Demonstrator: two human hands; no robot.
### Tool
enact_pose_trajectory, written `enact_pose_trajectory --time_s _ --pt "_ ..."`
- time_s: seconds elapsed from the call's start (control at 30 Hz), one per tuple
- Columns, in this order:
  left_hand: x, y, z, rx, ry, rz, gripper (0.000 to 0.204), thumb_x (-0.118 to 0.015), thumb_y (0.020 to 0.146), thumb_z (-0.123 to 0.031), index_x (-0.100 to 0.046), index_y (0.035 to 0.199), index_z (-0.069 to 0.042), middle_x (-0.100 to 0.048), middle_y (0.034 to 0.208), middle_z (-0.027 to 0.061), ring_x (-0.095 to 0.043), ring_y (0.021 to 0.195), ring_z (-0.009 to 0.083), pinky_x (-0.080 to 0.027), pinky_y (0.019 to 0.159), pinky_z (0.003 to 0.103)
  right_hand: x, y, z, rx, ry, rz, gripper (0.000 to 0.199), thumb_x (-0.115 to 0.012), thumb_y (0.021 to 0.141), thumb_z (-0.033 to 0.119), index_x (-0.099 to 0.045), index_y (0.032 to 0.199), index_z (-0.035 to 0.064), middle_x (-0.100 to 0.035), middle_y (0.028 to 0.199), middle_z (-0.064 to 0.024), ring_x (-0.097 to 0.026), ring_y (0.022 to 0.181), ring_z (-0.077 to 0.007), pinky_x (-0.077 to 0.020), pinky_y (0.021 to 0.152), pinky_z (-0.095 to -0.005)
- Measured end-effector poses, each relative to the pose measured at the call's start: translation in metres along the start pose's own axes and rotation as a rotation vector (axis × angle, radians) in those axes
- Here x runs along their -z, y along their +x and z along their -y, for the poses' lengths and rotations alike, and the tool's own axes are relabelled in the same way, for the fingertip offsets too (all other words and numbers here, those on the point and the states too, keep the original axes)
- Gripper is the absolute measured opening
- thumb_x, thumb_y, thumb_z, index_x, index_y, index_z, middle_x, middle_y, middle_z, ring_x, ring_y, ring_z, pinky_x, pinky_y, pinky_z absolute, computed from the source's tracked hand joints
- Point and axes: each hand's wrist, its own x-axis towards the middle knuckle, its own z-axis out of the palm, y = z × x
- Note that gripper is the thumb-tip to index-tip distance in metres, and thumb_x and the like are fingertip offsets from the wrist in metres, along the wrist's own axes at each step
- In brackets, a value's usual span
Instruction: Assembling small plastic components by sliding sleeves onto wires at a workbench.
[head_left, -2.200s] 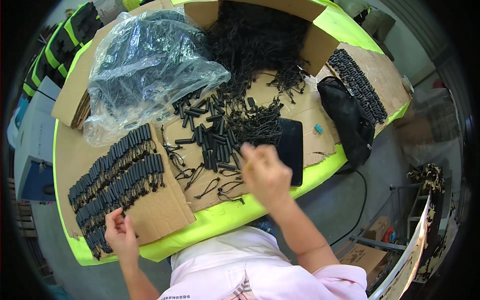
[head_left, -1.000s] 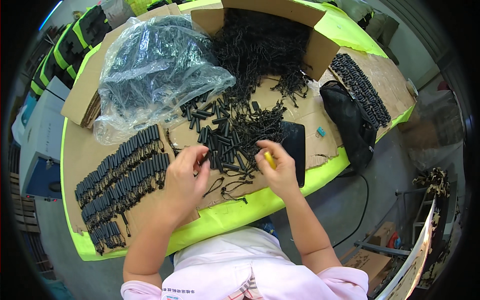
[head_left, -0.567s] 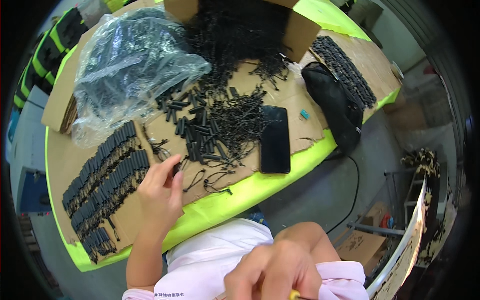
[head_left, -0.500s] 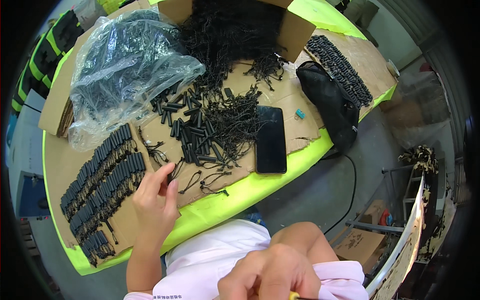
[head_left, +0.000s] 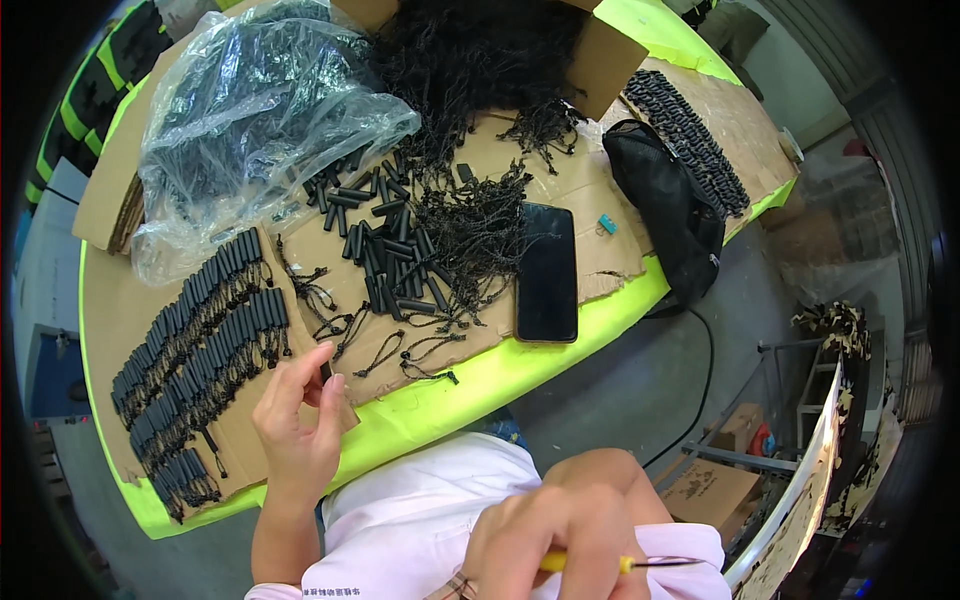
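My left hand [head_left: 300,415] is raised at the table's near edge, finger and thumb bent around a small dark piece that looks like a black tube [head_left: 326,371], mostly hidden. Close to my body, my right hand [head_left: 560,535] grips a yellow-handled awl [head_left: 553,562], its thin metal shaft pointing right. Dark cord shows beside that hand at the lower edge. Beyond the left hand are loose black cord loops [head_left: 382,352], a pile of short black tubes [head_left: 390,260] and a tangle of black cords [head_left: 475,235]. Tubes fitted with cords [head_left: 205,350] lie in rows on the left.
A clear plastic bag [head_left: 270,130] and a cardboard box [head_left: 605,65] full of black cords stand at the back. A phone [head_left: 547,275], a teal clip [head_left: 607,225] and a black pouch [head_left: 665,210] lie rightward. Bundled black pieces [head_left: 690,140] line the far right.
My right hand has turned and shifted slightly, so the awl's yellow handle and shaft now show. The left hand has drawn slightly left and nearer, fingers still bent together.
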Motion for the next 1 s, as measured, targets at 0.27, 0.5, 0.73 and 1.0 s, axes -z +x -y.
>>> enact_pose_trajectory --time_s 0.27,0.5,0.73,1.0 --pt "-0.002 -0.01 0.004 0.044 -0.055 0.017 0.03 -0.062 0.074 0.006 -0.06 0.103 -0.002 -0.053 0.071 0.0057 -0.049 0.058 0.0106 -0.041 0.051 0.022 0.108 -0.054 0.01 -0.401 -2.138 -0.511 0.017 -0.068 0.072 0.014 -0.059 0.085 0.0073 -0.056 0.08 -0.0065 -0.058 0.058 -0.0237 -0.0457 0.047 -0.0338" --pt "-0.009 -0.016 0.007 0.146 -0.173 0.052 0.028 -0.062 0.076 0.004 -0.059 0.104 -0.001 -0.055 0.074 0.006 -0.051 0.06 0.0086 -0.042 0.052 0.02 0.135 -0.066 -0.002 -0.385 -2.3 -0.512 0.015 -0.065 0.072 0.011 -0.058 0.085 0.0078 -0.058 0.076 -0.0076 -0.059 0.058 -0.0262 -0.047 0.048 -0.0353" --pt "-0.027 -0.007 0.002 0.587 -0.963 0.14 0.031 -0.061 0.081 -0.002 -0.052 0.11 0.001 -0.06 0.08 0.0091 -0.057 0.063 0.0113 -0.05 0.057 0.022 0.117 -0.054 0.006 -0.266 -0.815 -1.027 0.019 -0.05 0.084 0.003 -0.057 0.102 -0.0007 -0.062 0.073 -0.0071 -0.046 0.051 -0.0036 -0.0333 0.043 -0.0174" --pt "-0.034 -0.006 -0.001 0.798 -1.294 0.061 0.028 -0.058 0.083 -0.007 -0.048 0.109 -0.003 -0.063 0.085 0.0143 -0.063 0.068 0.016 -0.054 0.063 0.025 0.07 -0.06 -0.022 -0.452 -1.492 -0.475 0.029 -0.057 0.08 -0.001 -0.053 0.108 -0.0046 -0.065 0.086 -0.0127 -0.056 0.051 -0.0103 -0.0455 0.047 -0.0224"
